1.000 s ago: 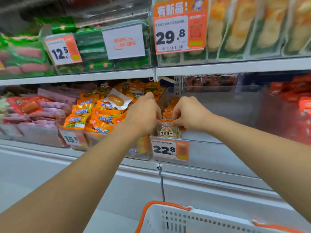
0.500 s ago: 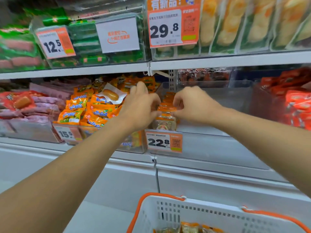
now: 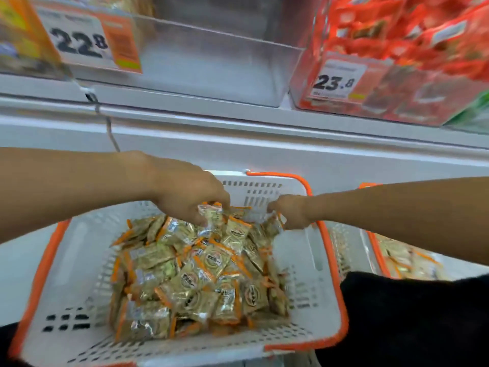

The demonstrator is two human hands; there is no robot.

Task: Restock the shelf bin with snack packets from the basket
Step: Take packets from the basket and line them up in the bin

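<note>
A white basket (image 3: 304, 274) with an orange rim fills the lower view and holds a heap of gold and orange snack packets (image 3: 201, 276). My left hand (image 3: 185, 194) reaches down at the far side of the heap, its fingers curled on a packet (image 3: 211, 215). To its right, my right hand (image 3: 291, 211) pinches the top of another packet (image 3: 274, 225) near the basket's far wall. The clear shelf bin (image 3: 211, 64) with the 22.8 price tag (image 3: 87, 41) stands above; its visible part is bare.
A clear bin of red packets (image 3: 397, 62) with a 23.8 tag sits right of the shelf bin. A white chest-like ledge (image 3: 264, 144) runs between shelf and basket. A second orange-rimmed basket (image 3: 397, 255) with similar packets shows at the right, beside a dark garment.
Both hands have left the shelf bin and dropped into the basket, where each now holds a packet. The view has tilted down from the shelves to the basket.
</note>
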